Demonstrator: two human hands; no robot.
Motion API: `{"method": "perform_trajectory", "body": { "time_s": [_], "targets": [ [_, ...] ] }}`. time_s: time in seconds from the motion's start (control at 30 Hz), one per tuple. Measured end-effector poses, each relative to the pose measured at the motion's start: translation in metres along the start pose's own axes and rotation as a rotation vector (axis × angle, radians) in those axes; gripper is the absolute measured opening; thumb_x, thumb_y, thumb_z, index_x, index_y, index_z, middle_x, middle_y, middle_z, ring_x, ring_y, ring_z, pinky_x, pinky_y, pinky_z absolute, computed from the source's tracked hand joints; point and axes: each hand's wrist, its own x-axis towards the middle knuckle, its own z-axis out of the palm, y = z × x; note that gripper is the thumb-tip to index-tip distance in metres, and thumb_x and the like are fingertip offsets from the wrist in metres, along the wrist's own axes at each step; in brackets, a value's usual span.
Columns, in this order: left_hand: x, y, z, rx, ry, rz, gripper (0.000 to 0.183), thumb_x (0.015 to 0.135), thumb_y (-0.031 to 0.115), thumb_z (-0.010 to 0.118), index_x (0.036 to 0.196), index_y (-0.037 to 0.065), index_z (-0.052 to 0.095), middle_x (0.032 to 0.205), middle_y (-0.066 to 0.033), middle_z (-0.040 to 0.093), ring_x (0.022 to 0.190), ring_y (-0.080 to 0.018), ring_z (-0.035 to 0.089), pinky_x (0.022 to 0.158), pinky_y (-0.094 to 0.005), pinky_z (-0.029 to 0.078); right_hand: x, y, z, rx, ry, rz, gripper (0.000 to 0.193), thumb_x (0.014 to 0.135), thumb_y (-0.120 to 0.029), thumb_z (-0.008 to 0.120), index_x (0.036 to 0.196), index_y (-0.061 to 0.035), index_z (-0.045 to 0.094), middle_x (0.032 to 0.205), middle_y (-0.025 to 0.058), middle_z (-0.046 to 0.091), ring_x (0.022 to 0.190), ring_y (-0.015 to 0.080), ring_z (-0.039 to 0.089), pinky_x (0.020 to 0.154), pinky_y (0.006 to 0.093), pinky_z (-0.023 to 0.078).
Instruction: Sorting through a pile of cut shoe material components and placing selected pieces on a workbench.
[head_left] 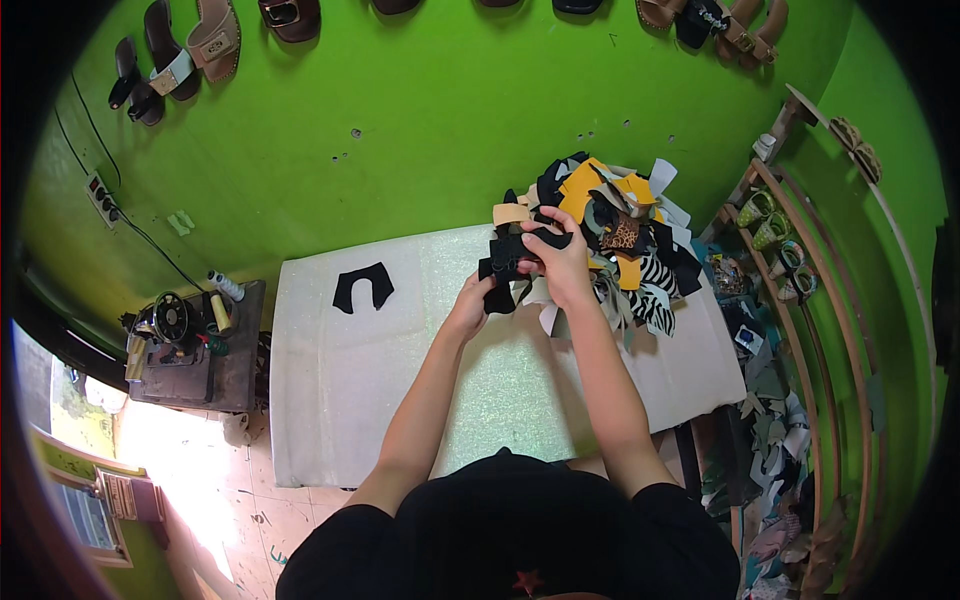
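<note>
Both my hands are over the middle of the white-covered table (340, 400), closed on black cut pieces of fabric or leather (508, 250). My left hand (469, 307) pinches their lower left edge. From the right, my right hand (562, 262) grips them between thumb and fingers; how many layers there are I cannot tell. Just behind and right of my hands rises a heap of material scraps (598, 215) in black, yellow, white, grey, leopard and zebra patterns. On the table's left side a black U-shaped cutout (345, 293) lies flat by itself.
A sewing machine (168, 318) with thread spools stands on a small dark table at the left. To the right are a wooden shoe rack (812, 330) and more scraps (775, 455) piled low. Sandals (214, 45) hang on the green wall (430, 130) behind.
</note>
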Motion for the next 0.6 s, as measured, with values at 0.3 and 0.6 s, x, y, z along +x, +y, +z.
{"method": "perform_trajectory", "body": {
  "time_s": [0.3,0.6],
  "targets": [
    [-0.016,0.006,0.008,-0.257,-0.187,0.146,0.069,0.088,0.055,0.028,0.126,0.000,0.039,0.122,-0.0158,0.049,0.109,-0.0272,0.049,0.090,-0.0376,0.040,-0.010,0.013,0.008,0.243,-0.017,-0.081,0.025,0.075,0.003,0.061,0.096,-0.0042,0.050,0.092,0.0059,0.055,0.073,0.0120,0.056,0.054,0.0229,0.053],
    [-0.022,-0.012,0.009,-0.506,-0.320,0.034,0.069,0.081,0.040,0.051,0.128,-0.004,0.028,0.123,-0.0194,0.044,0.106,-0.0269,0.051,0.092,-0.0360,0.042,0.005,0.087,-0.049,-0.369,0.436,-0.418,0.012,0.075,-0.007,0.063,0.081,-0.0015,0.055,0.086,0.0080,0.054,0.082,0.0182,0.052,0.078,0.0287,0.039]
  ]
}}
